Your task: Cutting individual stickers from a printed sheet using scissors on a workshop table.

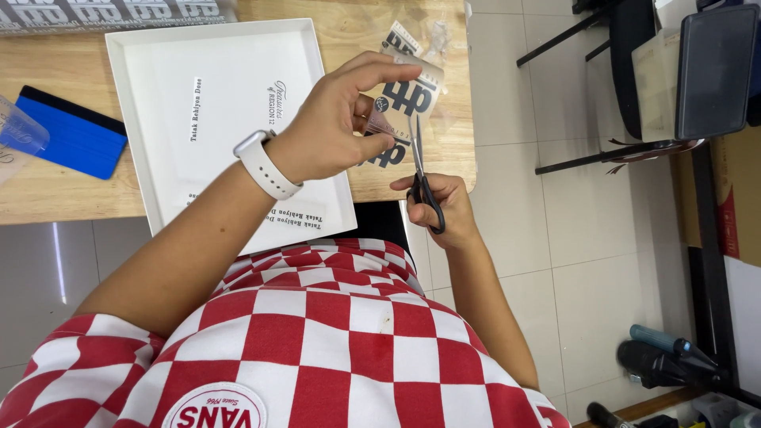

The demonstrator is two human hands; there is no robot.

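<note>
Left hand (333, 127) pinches clear sticker sheet (408, 99) at its lower edge, sheet sticking up past the grip. Right hand (440, 206) holds black scissors (420, 178), blades at the sheet, just beside the left grip.

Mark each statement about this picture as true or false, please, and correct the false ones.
1. The right hand holds black scissors. True.
2. The left hand holds a clear sheet with dark shapes. True.
3. The white tray lies on the floor. False: it lies on the wooden table.
4. The blue scraper is inside the tray. False: it lies beside it.
5. A white watch is on the left wrist. True.
</note>
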